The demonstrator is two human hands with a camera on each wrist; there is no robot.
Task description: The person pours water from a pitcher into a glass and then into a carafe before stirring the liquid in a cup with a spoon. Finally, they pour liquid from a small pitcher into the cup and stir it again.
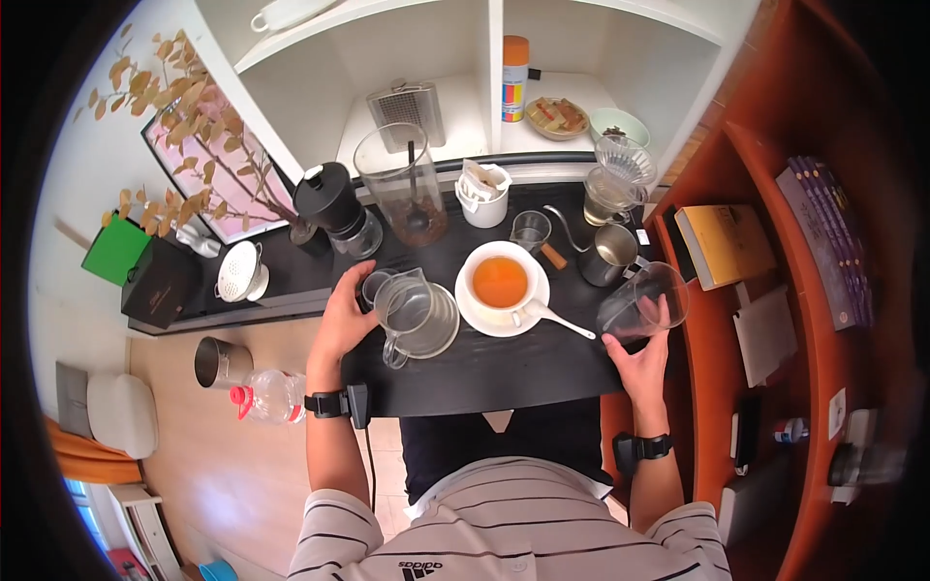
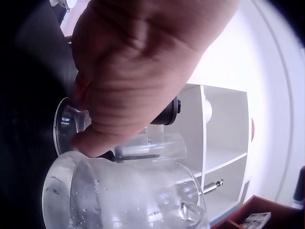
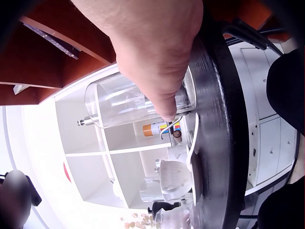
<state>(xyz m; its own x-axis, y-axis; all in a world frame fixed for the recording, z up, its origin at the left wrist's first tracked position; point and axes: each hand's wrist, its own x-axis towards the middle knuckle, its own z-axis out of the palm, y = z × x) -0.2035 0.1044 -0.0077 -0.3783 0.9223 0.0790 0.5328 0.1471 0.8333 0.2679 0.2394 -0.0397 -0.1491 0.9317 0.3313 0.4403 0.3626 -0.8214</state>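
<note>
On the left of the black table, my left hand [image 1: 341,320] pinches a small clear glass cup [image 1: 374,287] between thumb and fingers. Right beside it stands a glass coffee server [image 1: 418,312], with water drops on its wall [image 2: 124,195] in the left wrist view. At the table's right end, my right hand [image 1: 641,366] grips a tall clear glass [image 1: 635,302] near its base, thumb on the near side. That glass [image 3: 114,102] stands upright with nothing visible inside. Between the hands, a white cup of amber liquid [image 1: 500,283] sits on a saucer [image 1: 484,324] with a white spoon [image 1: 562,320].
Behind stand a black hand grinder [image 1: 329,198], a glass jar with beans [image 1: 402,184], a white canister [image 1: 482,203], a small wood-handled glass [image 1: 531,230], a steel gooseneck kettle [image 1: 608,254] and a glass dripper [image 1: 625,169]. A red-brown bookshelf [image 1: 746,184] borders the right.
</note>
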